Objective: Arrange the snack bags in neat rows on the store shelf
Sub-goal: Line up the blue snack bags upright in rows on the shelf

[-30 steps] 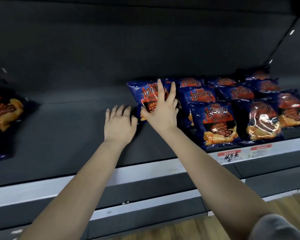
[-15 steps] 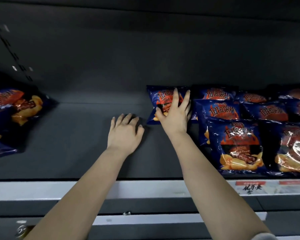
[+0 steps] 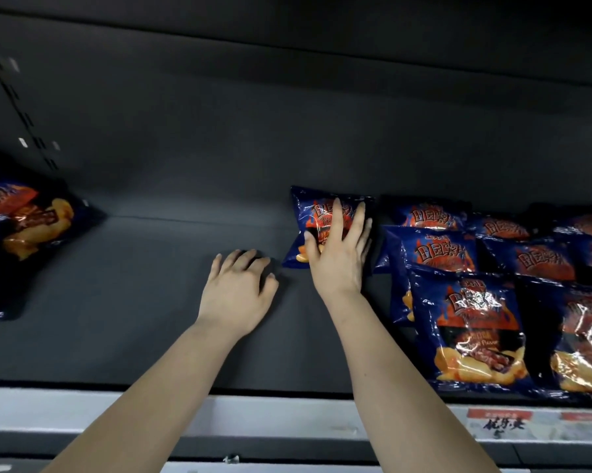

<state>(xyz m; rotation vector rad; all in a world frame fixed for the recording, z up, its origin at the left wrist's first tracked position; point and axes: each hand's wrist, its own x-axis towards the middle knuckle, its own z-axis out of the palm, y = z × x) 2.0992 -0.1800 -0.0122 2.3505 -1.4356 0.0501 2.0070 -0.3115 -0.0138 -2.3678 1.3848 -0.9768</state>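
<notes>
R hand (image 3: 337, 257) spread flat on snack bag (image 3: 310, 211) standing tall-ways at shelf (image 3: 134, 319) back. L hand (image 3: 238, 291) loose, empty, just left of bag; bag rows (image 3: 438, 254) just right of it. R nearer.

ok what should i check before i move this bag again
1. Right hand on the back bag: ok, it lies flat on the bag's face, fingers straight.
2. Firm hold for lifting: cannot tell, no finger visibly curls under the bag.
3. Left hand out of the way: ok, it rests on the bare shelf, apart from the bag.
4. Bag square with the neighbouring bags: not ok, it looks tilted.
5. Gap to that column: cannot tell, the right hand covers the bag's right edge.
6. Room in front of the bag: ok, the shelf there is bare.
</notes>
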